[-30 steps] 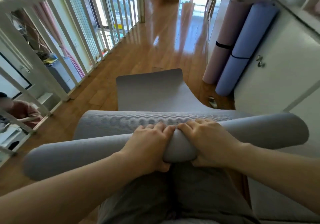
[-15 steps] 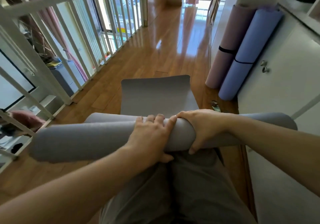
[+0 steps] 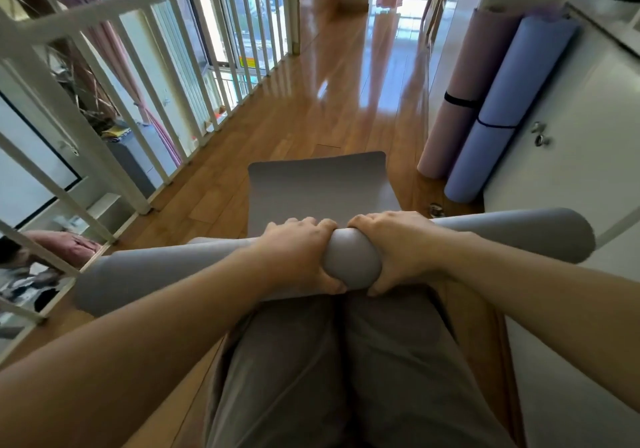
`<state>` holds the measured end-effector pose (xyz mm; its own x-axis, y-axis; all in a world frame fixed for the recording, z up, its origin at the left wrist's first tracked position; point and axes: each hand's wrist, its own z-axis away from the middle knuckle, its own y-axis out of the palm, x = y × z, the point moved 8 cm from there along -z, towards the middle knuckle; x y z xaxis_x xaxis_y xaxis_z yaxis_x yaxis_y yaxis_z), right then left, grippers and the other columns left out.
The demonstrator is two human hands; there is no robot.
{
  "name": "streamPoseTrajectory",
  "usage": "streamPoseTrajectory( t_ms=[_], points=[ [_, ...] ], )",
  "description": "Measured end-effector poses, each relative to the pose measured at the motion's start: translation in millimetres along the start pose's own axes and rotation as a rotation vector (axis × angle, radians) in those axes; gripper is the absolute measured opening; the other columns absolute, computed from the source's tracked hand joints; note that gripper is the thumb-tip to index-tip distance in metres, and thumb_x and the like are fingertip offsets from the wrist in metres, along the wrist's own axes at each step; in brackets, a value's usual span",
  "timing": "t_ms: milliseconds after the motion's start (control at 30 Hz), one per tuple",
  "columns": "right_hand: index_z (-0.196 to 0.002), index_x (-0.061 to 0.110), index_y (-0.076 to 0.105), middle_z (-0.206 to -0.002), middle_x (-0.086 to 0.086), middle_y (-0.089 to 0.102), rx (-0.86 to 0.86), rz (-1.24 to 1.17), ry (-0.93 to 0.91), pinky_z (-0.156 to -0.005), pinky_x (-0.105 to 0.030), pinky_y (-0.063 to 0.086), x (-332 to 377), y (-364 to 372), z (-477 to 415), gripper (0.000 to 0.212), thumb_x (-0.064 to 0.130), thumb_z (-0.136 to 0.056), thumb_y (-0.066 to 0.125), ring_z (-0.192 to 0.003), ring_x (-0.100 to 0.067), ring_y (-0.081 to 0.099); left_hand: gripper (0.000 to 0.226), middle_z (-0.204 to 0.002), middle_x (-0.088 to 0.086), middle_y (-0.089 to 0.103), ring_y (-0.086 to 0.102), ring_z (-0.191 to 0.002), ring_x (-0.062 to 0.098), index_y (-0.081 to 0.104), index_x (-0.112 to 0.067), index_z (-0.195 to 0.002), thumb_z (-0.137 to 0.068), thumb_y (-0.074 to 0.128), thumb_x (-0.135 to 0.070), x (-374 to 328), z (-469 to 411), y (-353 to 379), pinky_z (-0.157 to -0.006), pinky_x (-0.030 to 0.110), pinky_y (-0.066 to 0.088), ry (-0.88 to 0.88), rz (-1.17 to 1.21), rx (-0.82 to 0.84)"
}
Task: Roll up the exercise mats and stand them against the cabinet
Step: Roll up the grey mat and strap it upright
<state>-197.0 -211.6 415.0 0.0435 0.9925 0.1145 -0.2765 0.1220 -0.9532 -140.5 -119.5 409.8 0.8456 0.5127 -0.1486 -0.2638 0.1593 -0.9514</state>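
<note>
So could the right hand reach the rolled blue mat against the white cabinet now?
Probably not: right hand grips the half-rolled grey mat, and the rolled blue mat stands well ahead, though unobstructed.

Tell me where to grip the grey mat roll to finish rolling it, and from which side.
Grip the grey mat roll at its middle, from above on the near side, where the left hand and right hand clasp it. It lies long and crosswise, so the centre likely balances both ends; its unrolled tail lies ahead.

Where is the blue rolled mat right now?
In the head view, upper right: the blue mat stands leaning against the white cabinet, with the pink mat close beside it on its left.
</note>
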Motion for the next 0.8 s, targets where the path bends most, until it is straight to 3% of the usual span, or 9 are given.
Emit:
streamPoseTrajectory(
  t_ms=[67, 167, 367, 500, 700, 800],
  points=[
    [-0.133, 0.029, 0.041, -0.121, 0.009, 0.058, 0.053, -0.007, -0.004, -0.088, -0.035, 0.049, -5, 3, -10, 0.089, 0.058, -0.058, 0.081, -0.105, -0.013, 0.055, 0.096, -0.137, 0.000, 0.043, 0.046, -0.123, 0.024, 0.016, -0.030, -0.146, -0.071, 0.067, -0.063, -7, 12, 3, -0.105, 0.051, 0.033, -0.018, -0.209, -0.163],
    [-0.131, 0.029, 0.043, -0.118, 0.008, 0.058, 0.095, -0.014, -0.018, -0.086, -0.032, 0.048, -4, 5, -19, 0.087, 0.056, -0.058, 0.082, -0.103, -0.013, 0.055, 0.093, -0.131, 0.002, 0.047, 0.050, -0.116, 0.024, 0.016, -0.029, -0.144, -0.072, 0.067, -0.059, -6, 17, 2, -0.097, 0.044, 0.041, -0.018, -0.241, -0.258],
    [-0.126, 0.029, 0.047, -0.112, 0.009, 0.061, 0.044, 0.025, -0.077, -0.087, -0.036, 0.050, 6, -30, -14, 0.084, 0.059, -0.056, 0.082, -0.100, -0.012, 0.057, 0.089, -0.119, 0.003, 0.052, 0.054, -0.105, 0.025, 0.024, -0.030, -0.140, -0.069, 0.070, -0.057, -5, 22, -36, -0.086, 0.041, 0.042, 0.021, -0.213, -0.298],
    [-0.127, 0.028, 0.047, -0.112, 0.010, 0.060, 0.018, 0.049, -0.132, -0.088, -0.037, 0.051, 26, -59, 2, 0.084, 0.060, -0.057, 0.080, -0.099, -0.010, 0.058, 0.088, -0.119, 0.002, 0.051, 0.054, -0.103, 0.021, 0.020, -0.031, -0.141, -0.072, 0.067, -0.060, -9, 49, -63, -0.088, 0.039, 0.044, 0.049, -0.251, -0.334],
    [-0.129, 0.029, 0.043, -0.119, 0.011, 0.057, 0.070, 0.036, -0.130, -0.088, -0.031, 0.050, 53, 2, 48, 0.083, 0.061, -0.060, 0.077, -0.102, -0.009, 0.055, 0.101, -0.130, 0.006, 0.044, 0.049, -0.113, 0.025, 0.006, -0.024, -0.147, -0.073, 0.068, -0.057, -38, 84, 6, -0.095, 0.039, 0.040, 0.063, -0.317, -0.250],
    [-0.137, 0.029, 0.036, -0.131, 0.009, 0.051, 0.047, 0.045, -0.122, -0.100, -0.034, 0.043, 54, 21, 54, 0.090, 0.066, -0.063, 0.072, -0.115, -0.013, 0.050, 0.102, -0.133, 0.008, 0.041, 0.046, -0.116, 0.027, 0.003, -0.023, -0.148, -0.075, 0.066, -0.056, -39, 86, 28, -0.096, 0.039, 0.037, 0.045, -0.311, -0.214]
  ],
)
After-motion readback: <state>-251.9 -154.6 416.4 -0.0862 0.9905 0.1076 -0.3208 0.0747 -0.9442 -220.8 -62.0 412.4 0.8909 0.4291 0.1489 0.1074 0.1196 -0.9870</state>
